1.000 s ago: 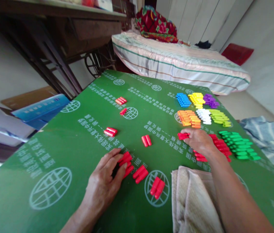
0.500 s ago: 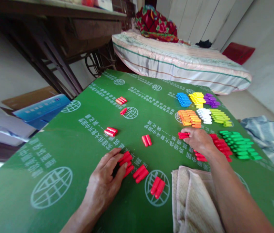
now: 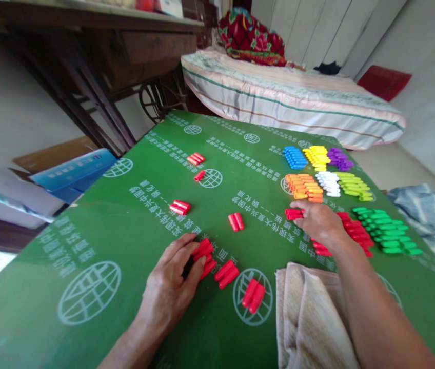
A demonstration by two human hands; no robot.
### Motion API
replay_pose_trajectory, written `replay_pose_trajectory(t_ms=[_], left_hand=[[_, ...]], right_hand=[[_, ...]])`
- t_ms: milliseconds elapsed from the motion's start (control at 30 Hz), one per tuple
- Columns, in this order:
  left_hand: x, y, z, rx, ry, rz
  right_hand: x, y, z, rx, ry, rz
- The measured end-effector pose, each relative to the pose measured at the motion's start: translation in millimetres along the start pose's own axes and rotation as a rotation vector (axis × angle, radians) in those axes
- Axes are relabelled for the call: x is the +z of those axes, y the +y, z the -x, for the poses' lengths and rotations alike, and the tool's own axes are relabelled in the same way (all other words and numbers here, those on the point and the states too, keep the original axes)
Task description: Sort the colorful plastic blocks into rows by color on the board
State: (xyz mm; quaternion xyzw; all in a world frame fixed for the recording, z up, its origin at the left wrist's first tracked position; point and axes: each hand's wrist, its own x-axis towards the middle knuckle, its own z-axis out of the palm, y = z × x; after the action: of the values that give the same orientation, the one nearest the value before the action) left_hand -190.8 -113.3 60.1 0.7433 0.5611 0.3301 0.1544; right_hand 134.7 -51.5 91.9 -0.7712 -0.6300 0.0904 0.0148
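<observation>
With thumb and fingers my left hand (image 3: pixel 173 277) grips red pen caps (image 3: pixel 203 249) lying on the green tabletop, at the near middle. My right hand (image 3: pixel 319 220), further right, pinches red caps (image 3: pixel 293 213) at its fingertips, low over or on the table; which, I cannot tell. Beyond its wrist lies a block of red caps (image 3: pixel 356 233), partly hidden by the hand. Small red groups lie about: a pair (image 3: pixel 236 222), another group (image 3: pixel 226 273), a pair on a printed globe (image 3: pixel 253 295), a group (image 3: pixel 180 207) further left, and a single cap (image 3: pixel 199 176) near the far cluster (image 3: pixel 195 158).
Sorted caps stand in rows on the right: blue (image 3: pixel 293 157), yellow (image 3: pixel 316 157), purple (image 3: pixel 339 159), orange (image 3: pixel 304 188), white (image 3: pixel 328 183), lime (image 3: pixel 355 185) and green (image 3: pixel 387 230). A folded beige cloth (image 3: pixel 310 312) lies beneath my right forearm. A bed (image 3: pixel 287 97) stands beyond the table.
The whole view has shifted slightly, so everything sits a little further right. Both hands keep nearly the same places and the same grips on the red caps.
</observation>
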Motion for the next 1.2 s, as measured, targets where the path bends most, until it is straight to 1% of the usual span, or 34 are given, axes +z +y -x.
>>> replay_pose_trajectory(t_ms=[100, 200, 333, 400, 467, 567, 667, 833, 933, 1067, 1200], left_hand=[[-0.5, 0.5, 0.2, 0.003, 0.010, -0.003], [0.8, -0.6, 0.4, 0.022, 0.021, -0.011], [2.9, -4.4, 0.3, 0.037, 0.018, -0.025], [3.0, -6.7, 0.2, 0.049, 0.022, -0.031], [2.5, -8.6, -0.1, 0.065, 0.029, -0.028], [2.3, -9.7, -0.6, 0.084, 0.042, -0.029], [3.1, -9.3, -1.2, 0.104, 0.045, -0.038], [4.3, -9.7, -0.9, 0.116, 0.041, -0.048], [5.3, -10.9, 0.5, 0.102, 0.045, -0.050], [5.9, -10.7, 1.3, 0.095, 0.032, -0.046], [5.3, -10.3, 1.2, 0.104, 0.041, -0.051]], right_hand=[[-6.6, -22.8, 9.2, -0.037, 0.010, -0.026], [-10.8, -62.9, 18.6, -0.142, -0.054, -0.038], [-8.7, -116.5, 23.0, -0.243, -0.095, 0.019], [-5.9, -132.6, 22.8, -0.280, -0.119, 0.053], [-4.0, -138.9, 23.7, -0.306, -0.142, 0.077], [-5.1, -131.1, 29.5, -0.345, -0.153, 0.109], [-8.9, -108.3, 37.8, -0.351, -0.169, 0.168], [-10.4, -61.1, 43.8, -0.226, -0.193, 0.266], [-8.9, -38.7, 43.0, -0.140, -0.194, 0.302], [-7.2, -20.3, 43.4, -0.069, -0.161, 0.311], [-4.0, -13.9, 48.3, -0.010, -0.103, 0.281]])
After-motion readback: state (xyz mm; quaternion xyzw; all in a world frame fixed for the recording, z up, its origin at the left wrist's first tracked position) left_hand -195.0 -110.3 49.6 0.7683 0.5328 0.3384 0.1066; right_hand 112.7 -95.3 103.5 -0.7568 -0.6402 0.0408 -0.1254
